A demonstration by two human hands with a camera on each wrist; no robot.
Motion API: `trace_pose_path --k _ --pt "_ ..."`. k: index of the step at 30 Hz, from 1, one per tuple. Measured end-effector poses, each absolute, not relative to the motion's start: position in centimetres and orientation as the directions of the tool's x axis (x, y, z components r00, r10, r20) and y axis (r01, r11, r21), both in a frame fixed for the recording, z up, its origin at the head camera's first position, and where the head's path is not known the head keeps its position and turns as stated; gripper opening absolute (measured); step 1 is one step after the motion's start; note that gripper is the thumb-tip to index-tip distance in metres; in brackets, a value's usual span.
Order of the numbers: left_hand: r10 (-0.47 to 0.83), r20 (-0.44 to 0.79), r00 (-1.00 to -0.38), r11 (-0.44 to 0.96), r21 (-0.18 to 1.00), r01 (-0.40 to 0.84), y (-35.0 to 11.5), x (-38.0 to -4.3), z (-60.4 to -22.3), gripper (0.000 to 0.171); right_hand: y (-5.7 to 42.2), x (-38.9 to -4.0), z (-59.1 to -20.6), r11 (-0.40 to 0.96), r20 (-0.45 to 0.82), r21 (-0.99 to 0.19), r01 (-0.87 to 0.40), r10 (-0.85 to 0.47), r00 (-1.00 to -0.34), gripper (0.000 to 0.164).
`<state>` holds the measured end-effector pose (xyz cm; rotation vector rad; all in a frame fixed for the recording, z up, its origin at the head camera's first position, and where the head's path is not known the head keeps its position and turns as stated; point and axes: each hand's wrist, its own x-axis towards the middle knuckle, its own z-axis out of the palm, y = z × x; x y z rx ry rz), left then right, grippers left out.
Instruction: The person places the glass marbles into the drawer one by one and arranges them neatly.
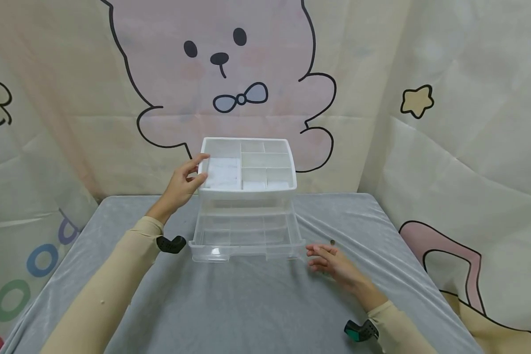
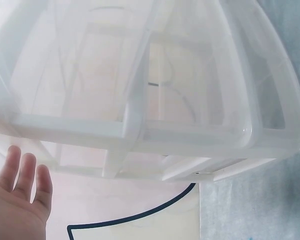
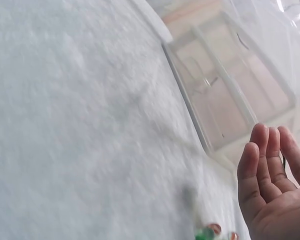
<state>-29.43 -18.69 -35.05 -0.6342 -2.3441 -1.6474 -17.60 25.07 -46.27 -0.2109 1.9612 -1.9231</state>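
Observation:
A translucent plastic drawer organizer (image 1: pixel 248 201) stands on the cloth, its white top tray (image 1: pixel 223 173) split into several compartments. Lower down, a clear drawer (image 1: pixel 248 251) sticks out toward me. My left hand (image 1: pixel 181 183) is at the organizer's upper left edge, thumb and forefinger touching the white rim. In the left wrist view, three straight fingers (image 2: pixel 25 172) of it stand close to the side wall. Just off the drawer's front right corner, my right hand (image 1: pixel 334 265) hovers with loosely bent fingers. I see nothing held in it.
Grey-blue cloth (image 1: pixel 248 309) covers the table. Small green and reddish shiny pieces (image 3: pixel 206 233) lie near my right hand, and a small dark round piece (image 1: pixel 332 242) shows just behind it. A printed curtain (image 1: pixel 358 59) hangs behind and on both sides.

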Motion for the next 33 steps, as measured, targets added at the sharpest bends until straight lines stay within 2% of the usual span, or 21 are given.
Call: trace_pose_path --k 4,11,16,18,23,27,33 --pt "0.227 0.404 -0.886 0.277 0.845 0.456 -18.7 -29.4 -34.9 0.054 26.4 -18.3 -46.2 0.045 -0.172 -0.985 0.166 -0.309 -0.935 0.043" --pt "0.233 0.393 -0.889 0.296 0.842 0.450 -18.9 -29.2 -35.1 0.055 28.8 -19.3 -46.4 0.043 -0.182 -0.983 0.177 -0.236 -0.954 0.023" --pt "0.231 0.389 -0.892 0.292 0.847 0.445 -18.8 -29.2 -35.0 0.054 30.2 -20.4 -46.8 0.017 -0.194 -0.981 0.194 -0.200 -0.960 0.023" --pt "0.231 0.392 -0.890 0.288 0.847 0.448 -18.8 -29.2 -35.0 0.054 30.7 -20.9 -46.9 0.020 -0.205 -0.979 0.205 -0.181 -0.962 0.029" --pt "0.233 0.385 -0.893 0.293 0.848 0.442 -18.8 -29.1 -35.1 0.055 31.8 -21.8 -47.7 0.048 -0.230 -0.973 0.226 -0.136 -0.964 0.060" --pt "0.231 0.386 -0.893 0.287 0.850 0.441 -18.8 -29.2 -35.1 0.055 32.3 -22.5 -48.2 0.052 -0.240 -0.970 0.236 -0.110 -0.964 0.062" --pt "0.225 0.395 -0.891 0.287 0.847 0.448 -18.7 -29.3 -35.0 0.054 32.7 -23.6 -48.5 0.081 -0.219 -0.974 0.213 -0.069 -0.973 0.049"
